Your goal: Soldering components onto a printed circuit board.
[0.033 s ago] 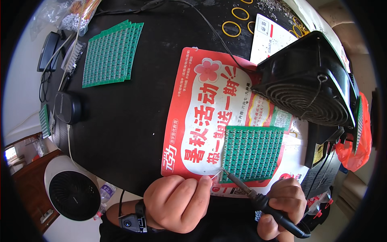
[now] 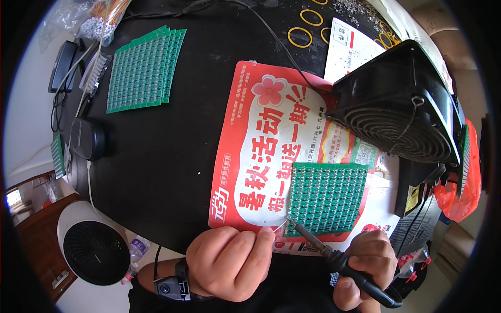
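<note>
A green circuit board panel (image 2: 327,198) with rows of small parts lies on a red and white printed sheet (image 2: 227,135). My right hand (image 2: 371,261) is closed around the black handle of a soldering iron (image 2: 318,243). Its tip meets the panel's lower left edge. Between the thumb and forefinger of my left hand (image 2: 232,261) is a thin, pale solder wire (image 2: 281,226), which runs up to the iron's tip. Whether the wire touches the tip is too small to tell.
Right of the panel stands a black boxy fan (image 2: 399,112). A stack of green panels (image 2: 141,73) lies at the far left of the black table (image 2: 156,172). Yellow rings (image 2: 300,37) lie at the back. A white round fan (image 2: 94,242) stands below left.
</note>
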Available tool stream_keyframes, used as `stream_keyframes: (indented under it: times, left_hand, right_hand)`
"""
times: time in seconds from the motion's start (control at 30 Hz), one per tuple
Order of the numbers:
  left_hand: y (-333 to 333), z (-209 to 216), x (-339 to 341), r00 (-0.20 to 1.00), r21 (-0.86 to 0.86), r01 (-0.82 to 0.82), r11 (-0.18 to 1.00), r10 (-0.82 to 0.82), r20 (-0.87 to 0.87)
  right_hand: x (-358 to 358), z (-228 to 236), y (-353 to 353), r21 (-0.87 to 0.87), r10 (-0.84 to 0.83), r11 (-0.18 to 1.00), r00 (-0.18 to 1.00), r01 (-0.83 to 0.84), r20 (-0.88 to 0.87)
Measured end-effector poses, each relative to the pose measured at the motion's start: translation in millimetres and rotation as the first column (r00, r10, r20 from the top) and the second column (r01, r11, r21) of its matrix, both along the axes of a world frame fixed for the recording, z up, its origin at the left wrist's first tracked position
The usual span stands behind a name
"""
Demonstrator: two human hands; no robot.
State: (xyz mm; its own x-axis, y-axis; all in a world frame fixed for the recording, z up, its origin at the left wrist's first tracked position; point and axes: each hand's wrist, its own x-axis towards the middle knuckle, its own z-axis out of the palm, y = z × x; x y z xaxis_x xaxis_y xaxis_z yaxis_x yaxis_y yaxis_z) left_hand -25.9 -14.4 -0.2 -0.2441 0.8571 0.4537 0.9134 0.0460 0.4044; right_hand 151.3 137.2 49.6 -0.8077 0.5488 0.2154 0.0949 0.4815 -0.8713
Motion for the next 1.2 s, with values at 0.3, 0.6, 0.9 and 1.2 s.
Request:
stream_keyframes:
  times: [0.3,0.6,0.9,1.2]
  left_hand:
    - [-11,-2,-2,0.998,0.004,-0.033,0.999,0.033,0.058]
    - [-17,-1,0,0.997,-0.024,-0.023,0.999,0.022,-0.074]
    - [-12,-8,10,0.996,0.027,-0.089,0.996,0.089,-0.002]
    - [-13,-6,10,0.997,0.021,-0.079,0.997,0.079,0.005]
  right_hand:
    - [-2,-6,-2,-0.014,0.005,1.000,1.000,-0.006,-0.024]
    - [-1,-4,-3,-0.026,0.000,1.000,1.000,0.000,0.009]
    - [7,-15,-13,0.027,-0.074,0.997,0.997,0.073,0.024]
    - [3,-10,-7,0.017,-0.088,0.996,0.996,0.088,0.007]
